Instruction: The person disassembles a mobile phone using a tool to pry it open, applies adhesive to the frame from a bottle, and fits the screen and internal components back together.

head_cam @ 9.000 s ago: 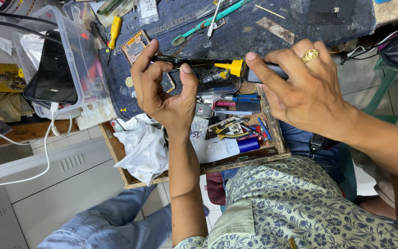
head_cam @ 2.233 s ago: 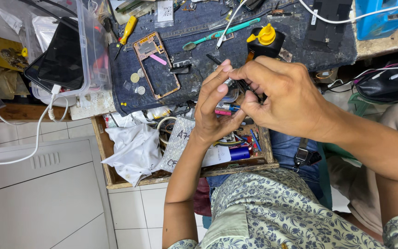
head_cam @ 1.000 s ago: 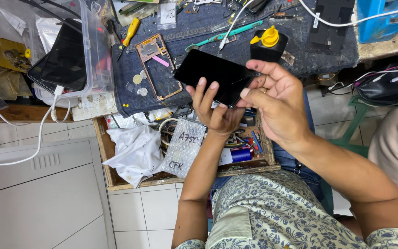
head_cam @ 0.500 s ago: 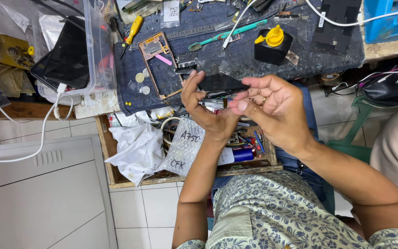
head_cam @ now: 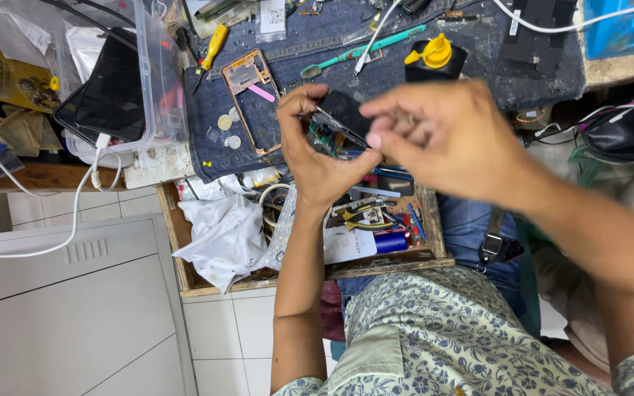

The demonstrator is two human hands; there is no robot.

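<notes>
My left hand (head_cam: pixel 315 158) grips a black phone (head_cam: pixel 343 110), held tilted almost edge-on above the work mat, with some of its open inner side showing along the lower edge. My right hand (head_cam: pixel 445 136) is blurred; its fingertips pinch at the phone's near edge, close to my left thumb. Both hands hover over the front edge of the blue denim mat (head_cam: pixel 376 51) and the open wooden drawer (head_cam: pixel 185 242).
On the mat lie a copper phone frame (head_cam: pixel 247 99), a yellow-handled screwdriver (head_cam: pixel 213 48), a teal tool (head_cam: pixel 365 50) and a black bottle with a yellow cap (head_cam: pixel 434 60). A clear plastic box (head_cam: pixel 157 81) with phones stands at the left. The drawer holds a white cloth (head_cam: pixel 221 235) and pliers (head_cam: pixel 361 214).
The phone, held flat with its black face up a second ago, has been turned onto its edge. My right hand has slid across over it and is moving.
</notes>
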